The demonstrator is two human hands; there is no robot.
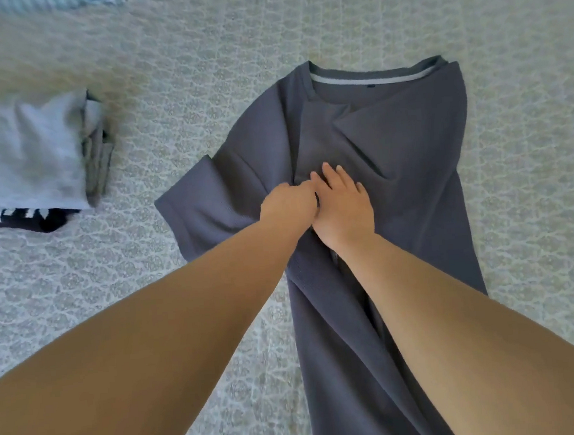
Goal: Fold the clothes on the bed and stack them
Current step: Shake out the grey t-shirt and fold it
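A dark slate-grey T-shirt point(394, 160), trimmed inside the collar with a pale grey band, is shown against a bed point(529, 129) cover patterned in a fine beige and off-white lattice. At the left, a light grey folded garment point(23, 152) is seen above a black piece with white stripes point(21, 217); a blue-and-white striped fabric point(55, 0) is cut off at the top edge.

Legible text: none; small dark neck tag point(371, 86) inside the collar of the grey T-shirt point(411, 159) too small to read, no print or brand visible on any garment
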